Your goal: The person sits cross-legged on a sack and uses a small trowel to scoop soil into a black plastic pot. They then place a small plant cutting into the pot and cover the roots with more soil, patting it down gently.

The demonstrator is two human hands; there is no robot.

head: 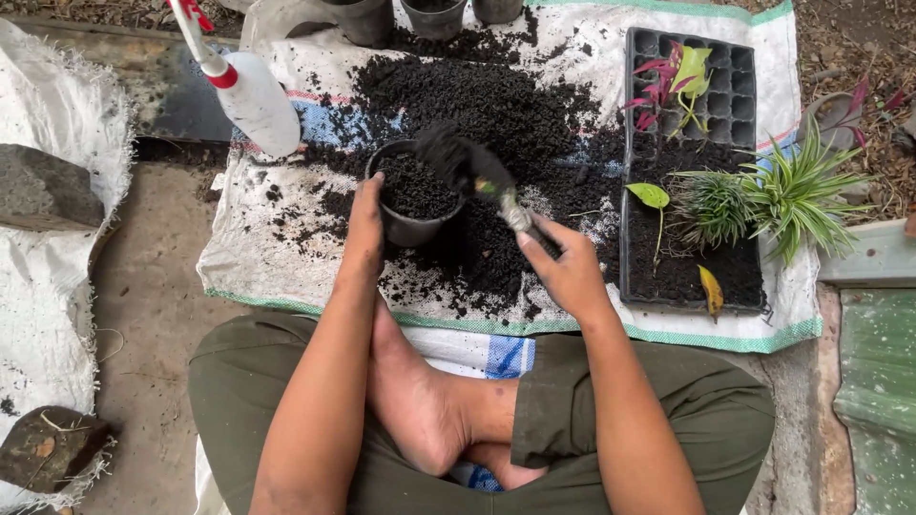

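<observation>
Black pot (412, 200) in left hand (365, 229), right hand (570, 272) holding trowel (477, 172) above.

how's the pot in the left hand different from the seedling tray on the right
The black pot is round and single; the black seedling tray is rectangular, divided into many small cells. The pot holds only dark soil, while the tray carries small plants, green and red-leaved. The left hand grips the pot's rim as the right hand holds a trowel over it; the tray lies untouched. Both are black plastic and sit on the white sack.
</observation>
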